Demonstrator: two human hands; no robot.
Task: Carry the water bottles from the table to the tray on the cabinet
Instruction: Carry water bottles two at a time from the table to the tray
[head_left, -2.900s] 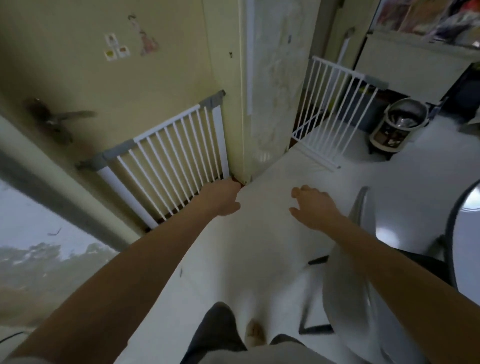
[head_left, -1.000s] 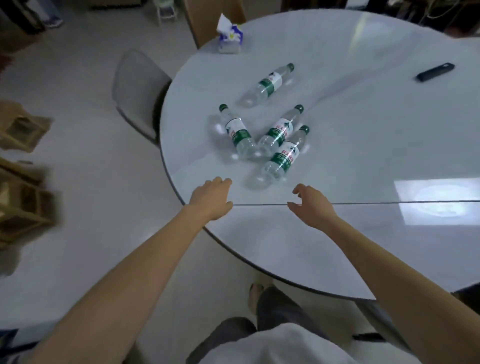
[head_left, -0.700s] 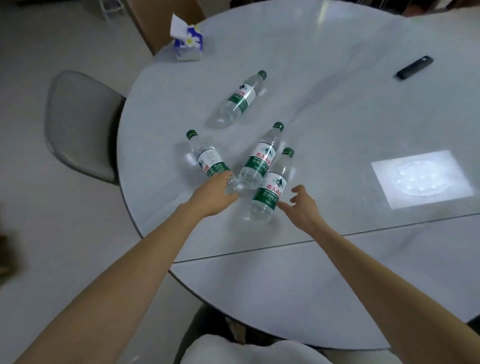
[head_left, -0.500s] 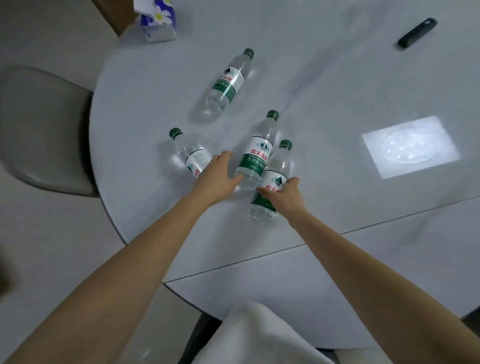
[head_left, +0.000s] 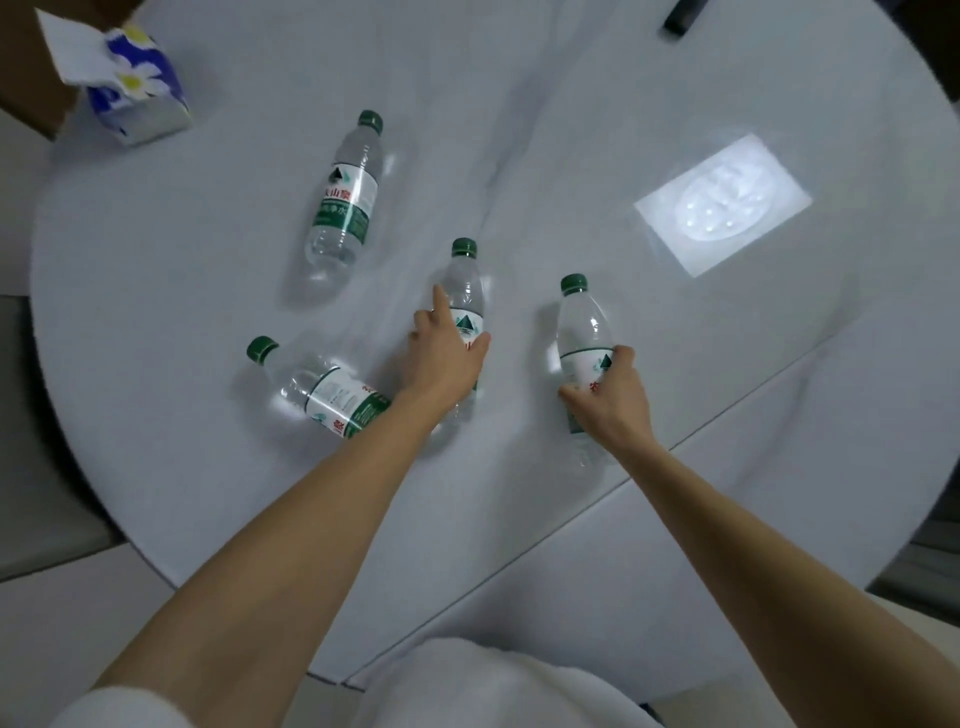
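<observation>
I am looking down at a round white table (head_left: 675, 415). Four water bottles with green caps are on it.

My right hand (head_left: 610, 397) is wrapped around one bottle (head_left: 584, 332). My fingers curl tight over its label, and my thumb is on the other side. The cap end points away from me. I cannot tell if this bottle is lifted off the table or not.

My left hand (head_left: 447, 358) is on the middle bottle (head_left: 465, 296). My thumb and fingers close around its label, but my pointer finger sticks out straight along the side of the bottle. This bottle lies flat on the table with its cap pointing away from me.

Another bottle (head_left: 322, 389) lies on its side just beside my left wrist. Its cap points to the left. Its bottom end goes under my arm, so I cannot see that part.

The last bottle (head_left: 345, 195) lies by itself farther away, well apart from my hands.

A tissue box (head_left: 137, 85) with flowers on it sits at the far left edge of the table. A bright patch of light (head_left: 722, 202) shines on the table to the right. A small dark thing (head_left: 683, 15) is at the far edge, cut off at the top of the view.
</observation>
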